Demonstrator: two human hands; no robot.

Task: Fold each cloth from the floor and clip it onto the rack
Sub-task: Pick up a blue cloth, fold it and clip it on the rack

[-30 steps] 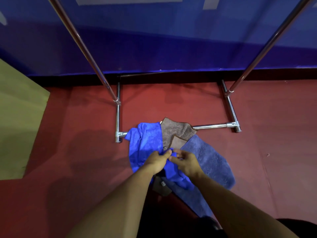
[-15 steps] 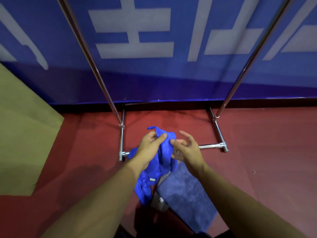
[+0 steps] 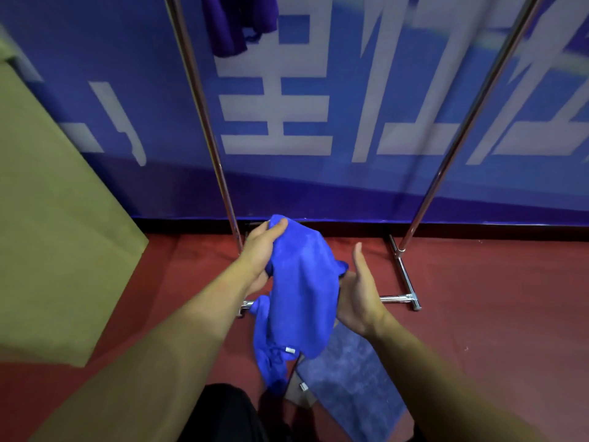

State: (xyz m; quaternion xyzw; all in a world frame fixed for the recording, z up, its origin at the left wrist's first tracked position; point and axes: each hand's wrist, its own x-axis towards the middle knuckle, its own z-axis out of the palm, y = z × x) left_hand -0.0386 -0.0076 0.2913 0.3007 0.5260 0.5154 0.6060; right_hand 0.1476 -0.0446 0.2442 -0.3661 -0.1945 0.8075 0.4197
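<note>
Blue microfibre hangs bunched from the left hand (image 3: 259, 250), whose fingers pinch the bright blue cloth (image 3: 299, 291) at its top edge, apparently so the fabric can drop free and show its corners before a fold. On the right, the right hand (image 3: 358, 291) is spread, palm toward the cloth; its fingertips are hidden behind the fabric, so whether it merely steadies the cloth or grips it cannot be told. The cloth is lifted clear of the red floor (image 3: 478, 314), its lower end and small tag dangling near the person. Below it a darker blue-grey cloth (image 3: 350, 378) lies on the floor, waiting its turn. Beyond the hands stands the metal rack (image 3: 204, 122) — two slanting poles on a floor frame — with a purple cloth (image 3: 239, 23) hanging at the far top, presumably clipped. Folding looks barely begun.
</note>
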